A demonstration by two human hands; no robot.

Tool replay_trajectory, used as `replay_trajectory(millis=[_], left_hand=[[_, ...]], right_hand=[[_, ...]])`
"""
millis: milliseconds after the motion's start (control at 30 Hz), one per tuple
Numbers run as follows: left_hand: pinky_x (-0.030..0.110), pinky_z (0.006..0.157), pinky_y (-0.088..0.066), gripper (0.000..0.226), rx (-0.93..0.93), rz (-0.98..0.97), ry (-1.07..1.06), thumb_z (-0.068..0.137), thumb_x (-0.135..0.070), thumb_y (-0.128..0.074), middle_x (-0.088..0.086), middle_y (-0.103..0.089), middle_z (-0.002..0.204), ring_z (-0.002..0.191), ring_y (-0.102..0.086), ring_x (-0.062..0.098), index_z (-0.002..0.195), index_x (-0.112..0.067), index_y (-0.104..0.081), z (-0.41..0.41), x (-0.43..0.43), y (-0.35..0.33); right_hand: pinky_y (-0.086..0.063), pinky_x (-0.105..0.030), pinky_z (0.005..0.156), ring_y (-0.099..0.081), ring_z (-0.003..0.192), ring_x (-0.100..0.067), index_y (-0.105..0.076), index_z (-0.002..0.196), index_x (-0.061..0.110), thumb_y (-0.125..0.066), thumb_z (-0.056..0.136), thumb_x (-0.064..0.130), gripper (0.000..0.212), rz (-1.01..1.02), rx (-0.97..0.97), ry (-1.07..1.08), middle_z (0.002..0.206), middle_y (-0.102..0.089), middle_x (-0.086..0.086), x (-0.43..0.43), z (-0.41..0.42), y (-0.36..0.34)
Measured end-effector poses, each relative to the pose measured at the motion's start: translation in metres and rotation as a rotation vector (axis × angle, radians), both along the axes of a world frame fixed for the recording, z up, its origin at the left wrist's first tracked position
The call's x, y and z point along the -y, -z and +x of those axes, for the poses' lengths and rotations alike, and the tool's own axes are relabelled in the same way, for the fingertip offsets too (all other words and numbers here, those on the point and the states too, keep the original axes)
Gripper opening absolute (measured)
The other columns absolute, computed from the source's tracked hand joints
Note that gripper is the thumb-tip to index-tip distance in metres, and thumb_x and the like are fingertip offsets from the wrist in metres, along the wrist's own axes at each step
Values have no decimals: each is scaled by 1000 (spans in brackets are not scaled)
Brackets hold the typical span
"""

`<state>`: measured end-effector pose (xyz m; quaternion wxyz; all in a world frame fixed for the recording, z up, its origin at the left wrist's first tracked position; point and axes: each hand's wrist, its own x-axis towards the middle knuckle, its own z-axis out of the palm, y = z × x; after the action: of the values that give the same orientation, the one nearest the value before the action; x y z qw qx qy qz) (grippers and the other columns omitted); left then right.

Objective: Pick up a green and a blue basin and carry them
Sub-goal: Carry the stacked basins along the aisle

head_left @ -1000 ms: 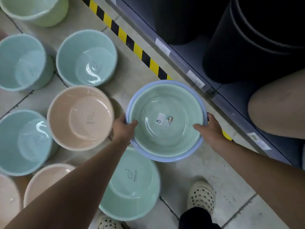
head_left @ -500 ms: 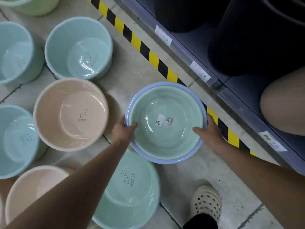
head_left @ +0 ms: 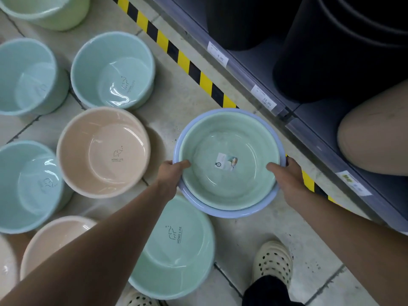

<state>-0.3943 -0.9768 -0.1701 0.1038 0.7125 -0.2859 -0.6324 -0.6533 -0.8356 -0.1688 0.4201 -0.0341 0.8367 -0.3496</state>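
A green basin (head_left: 227,186) with a small label at its bottom sits nested inside a blue basin (head_left: 231,213), of which only the rim shows. Both are held above the tiled floor. My left hand (head_left: 171,173) grips the left side of the two rims, thumb inside the green basin. My right hand (head_left: 287,175) grips the right side the same way, thumb over the rim.
Several pale blue, peach and green basins stand on the floor at left, one green basin (head_left: 176,250) right below the held pair. A shelf edge (head_left: 262,93) with price tags and dark bins runs diagonally at right behind yellow-black floor tape (head_left: 192,69). My shoe (head_left: 272,261) is below.
The held pair stays in both hands at about the same place in view. The floor basins and the shelf have shifted in the picture as my head moved.
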Motion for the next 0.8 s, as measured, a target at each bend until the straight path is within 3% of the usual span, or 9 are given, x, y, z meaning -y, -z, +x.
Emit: replay_trajectory(millis=[200,367,500,633,733,800], left_hand=[[55,89,-59,42,-37,-58,23,61,-19,-76,20,-77,103,97,-74,40,99,-2,-72,15,-9,-66],[50,84,-62,45,5,-82,-77,60,-19,-75,18,-77,100,93,-74,38,103,-5,-71,59,-34,-134],[49,81,-61,32,58,-80,-206,59,-19,-73,16,-77,90,85,-74,37,89,-9,-72,115,-62,-177],[50,77,-62,50,111,-34,-334,54,-24,-77,17,-76,96,84,-74,35,99,-6,-67,172,-102,-196],[39,67,-58,44,113,-35,-421,57,-22,-73,18,-75,97,82,-72,33,98,-5,-66,201,-135,-204],[42,71,-58,42,129,-25,-441,59,-21,-71,17,-76,97,87,-72,35,97,-5,-68,217,-156,-200]], right_hand=[[-48,-27,64,-62,86,-10,-56,114,16,-67,82,10,35,-2,51,-168,100,-64,5,5,-8,-79],[-58,-46,85,-68,97,-23,-59,108,32,-71,56,41,54,46,21,-406,104,-70,5,17,16,-129],[-52,-31,70,-64,91,-18,-54,111,18,-73,69,24,47,4,76,-524,103,-64,-1,33,73,-181],[-52,-39,77,-62,87,-18,-54,111,15,-73,80,10,36,21,103,-689,107,-63,-8,38,121,-194],[-54,-42,79,-63,92,-26,-58,112,12,-73,80,9,35,58,78,-798,108,-65,-11,35,154,-189],[-56,-47,84,-64,95,-29,-59,114,12,-74,77,14,41,84,70,-870,108,-66,-10,28,171,-184]])
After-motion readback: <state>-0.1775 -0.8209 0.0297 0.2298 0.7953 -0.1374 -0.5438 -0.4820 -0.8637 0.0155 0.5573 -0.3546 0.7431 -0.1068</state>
